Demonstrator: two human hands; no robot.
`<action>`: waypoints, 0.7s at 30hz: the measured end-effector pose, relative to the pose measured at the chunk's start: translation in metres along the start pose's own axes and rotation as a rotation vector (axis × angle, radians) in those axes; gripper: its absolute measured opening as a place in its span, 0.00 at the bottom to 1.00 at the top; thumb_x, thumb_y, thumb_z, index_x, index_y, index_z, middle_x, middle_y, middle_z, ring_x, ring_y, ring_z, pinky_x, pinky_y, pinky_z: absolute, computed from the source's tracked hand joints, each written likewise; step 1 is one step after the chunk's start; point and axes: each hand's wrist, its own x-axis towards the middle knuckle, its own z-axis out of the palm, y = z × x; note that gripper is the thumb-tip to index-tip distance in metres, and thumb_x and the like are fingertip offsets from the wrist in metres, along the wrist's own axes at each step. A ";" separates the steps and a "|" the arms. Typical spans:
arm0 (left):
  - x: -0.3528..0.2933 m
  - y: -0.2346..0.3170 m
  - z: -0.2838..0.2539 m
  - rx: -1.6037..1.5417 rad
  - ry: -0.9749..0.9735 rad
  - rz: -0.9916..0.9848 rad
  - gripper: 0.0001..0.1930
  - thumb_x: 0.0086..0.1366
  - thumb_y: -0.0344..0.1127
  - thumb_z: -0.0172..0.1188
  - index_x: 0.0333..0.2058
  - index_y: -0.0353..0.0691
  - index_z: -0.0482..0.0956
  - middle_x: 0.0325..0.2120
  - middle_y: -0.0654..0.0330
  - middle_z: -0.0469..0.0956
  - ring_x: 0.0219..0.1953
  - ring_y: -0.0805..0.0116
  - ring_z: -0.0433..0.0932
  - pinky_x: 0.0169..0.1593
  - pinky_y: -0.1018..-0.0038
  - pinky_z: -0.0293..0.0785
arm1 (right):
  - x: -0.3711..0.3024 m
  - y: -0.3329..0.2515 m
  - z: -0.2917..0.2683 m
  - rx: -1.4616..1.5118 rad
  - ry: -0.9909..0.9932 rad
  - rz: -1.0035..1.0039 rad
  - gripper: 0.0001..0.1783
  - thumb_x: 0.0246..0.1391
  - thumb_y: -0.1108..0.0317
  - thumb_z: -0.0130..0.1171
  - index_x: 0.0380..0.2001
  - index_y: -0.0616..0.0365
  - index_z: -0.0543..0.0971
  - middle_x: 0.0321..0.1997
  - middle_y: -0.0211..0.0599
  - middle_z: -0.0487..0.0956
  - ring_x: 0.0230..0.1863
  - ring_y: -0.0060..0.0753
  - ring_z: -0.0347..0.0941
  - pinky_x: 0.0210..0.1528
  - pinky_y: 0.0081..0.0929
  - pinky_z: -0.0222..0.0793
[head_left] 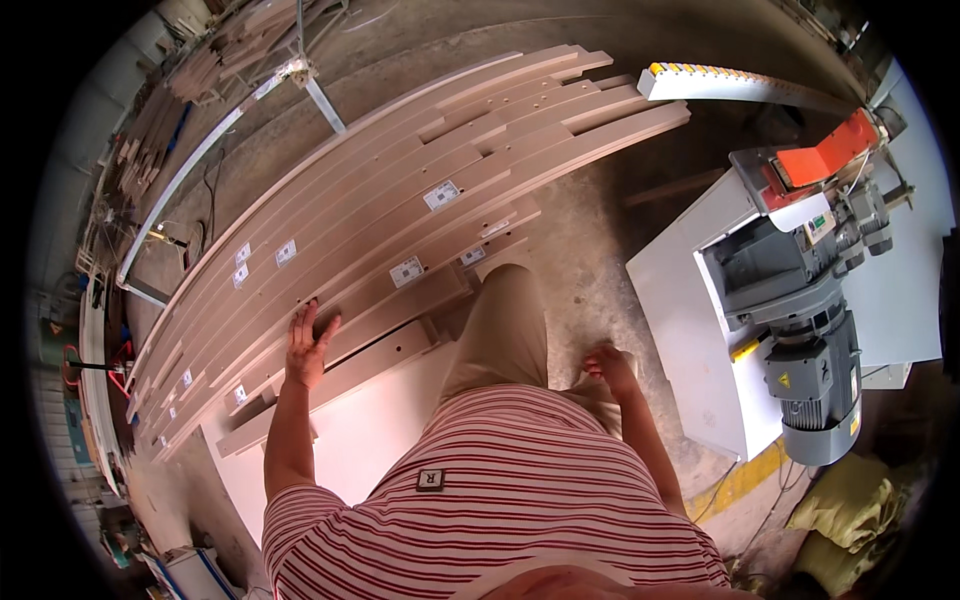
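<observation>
My left hand (311,346) rests on a stack of long, light-brown boards (375,195), its fingers spread along a board's edge and nothing held in them. White paper labels (440,195) are stuck on several boards, and small round holes show in some. Close beside that hand, a shorter board with a hole (375,355) lies on a pale flat panel (370,430). At my right side, next to my leg, my right hand (611,368) hangs with its fingers loosely bent and apart. It holds nothing that I can see.
To the right stands a white machine housing (665,300) with a grey motor (812,385) and an orange guard (830,148). A roller rail (745,85) runs at the far right. A metal frame (215,135) stands at the left. Yellow-green sacks (845,505) lie at the lower right.
</observation>
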 end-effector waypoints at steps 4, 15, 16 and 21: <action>0.023 0.000 -0.008 -0.192 -0.042 -0.073 0.33 0.57 0.37 0.63 0.62 0.53 0.64 0.64 0.50 0.57 0.62 0.46 0.59 0.62 0.52 0.56 | 0.022 0.017 -0.010 -0.039 -0.069 -0.044 0.09 0.63 0.64 0.53 0.40 0.56 0.77 0.30 0.31 0.79 0.28 0.19 0.74 0.29 0.18 0.68; 0.128 -0.106 0.085 -0.050 -0.015 -0.957 0.29 0.71 0.61 0.33 0.67 0.61 0.55 0.68 0.63 0.55 0.69 0.60 0.54 0.67 0.57 0.50 | 0.032 0.025 -0.051 -1.053 0.437 -0.156 0.21 0.50 0.55 0.57 0.49 0.44 0.76 0.57 0.44 0.72 0.59 0.51 0.66 0.57 0.48 0.65; 0.139 -0.097 0.081 -0.003 -0.048 -0.960 0.29 0.71 0.61 0.33 0.68 0.61 0.55 0.68 0.63 0.54 0.69 0.61 0.52 0.68 0.58 0.49 | 0.020 0.026 -0.050 -1.099 0.417 -0.062 0.23 0.51 0.54 0.55 0.52 0.41 0.75 0.62 0.44 0.68 0.64 0.55 0.61 0.62 0.51 0.61; 0.183 -0.063 0.035 0.053 -0.118 -0.946 0.29 0.71 0.61 0.34 0.68 0.62 0.54 0.68 0.63 0.54 0.70 0.63 0.51 0.69 0.60 0.46 | 0.032 0.106 -0.077 -1.059 0.385 -0.002 0.32 0.49 0.46 0.53 0.59 0.39 0.70 0.67 0.40 0.62 0.67 0.57 0.55 0.65 0.55 0.55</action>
